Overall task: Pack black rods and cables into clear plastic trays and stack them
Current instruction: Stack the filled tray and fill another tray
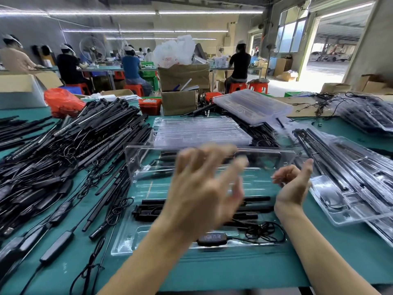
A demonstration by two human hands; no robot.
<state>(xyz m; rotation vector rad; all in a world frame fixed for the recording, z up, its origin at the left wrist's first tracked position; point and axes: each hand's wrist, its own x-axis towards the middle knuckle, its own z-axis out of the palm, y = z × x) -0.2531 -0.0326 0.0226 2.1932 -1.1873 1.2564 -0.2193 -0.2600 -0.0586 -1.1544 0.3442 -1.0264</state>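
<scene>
Tray [127, 239] below my hands — left hand [202, 192] blurred, fingers spread; right hand [294, 184] palm-up, fingers loosely curled, empty.

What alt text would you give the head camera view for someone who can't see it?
Two bare hands, left and right, hover open over a clear plastic hinged tray holding black rods and a coiled black cable on a green table. Loose black rods pile at left.

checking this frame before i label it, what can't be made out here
Head view only:
- Left hand: motion-blurred, so whether it touches the raised clear lid is unclear.
- Black rods in the open tray: middle hidden by that hand.
- Controller markings: too small.
</scene>
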